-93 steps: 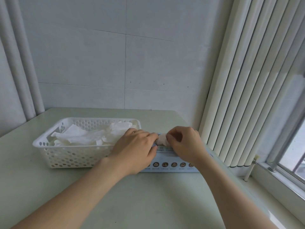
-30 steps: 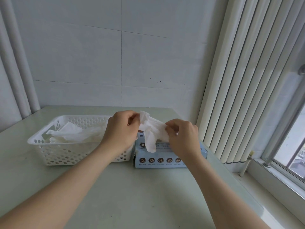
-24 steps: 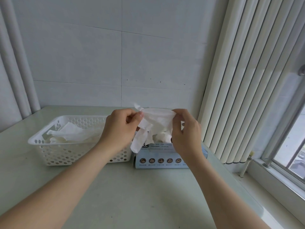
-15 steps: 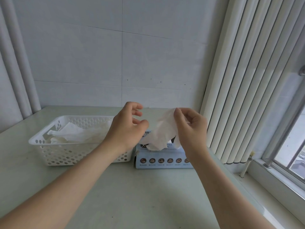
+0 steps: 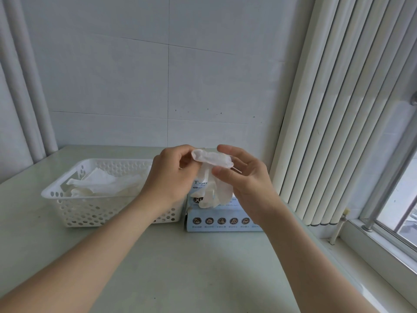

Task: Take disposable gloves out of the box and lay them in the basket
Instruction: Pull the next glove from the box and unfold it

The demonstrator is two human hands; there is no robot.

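Left hand point(image 5: 169, 177) beside right hand point(image 5: 246, 180), both aloft

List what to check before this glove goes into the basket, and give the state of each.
1. Left hand pinches the cuff of the glove: ok.
2. Right hand holds the cuff's other end: cannot tell; its fingers are nearly straight.
3. Glove clear of the box: cannot tell; its hanging fingers overlap the box top.
4. Glove spread for laying: not ok; its fingers hang bunched.
5. Room in the basket: ok; the gloves inside do not fill it.
6. Way to the basket: ok; it stands right beside the box, with nothing between.
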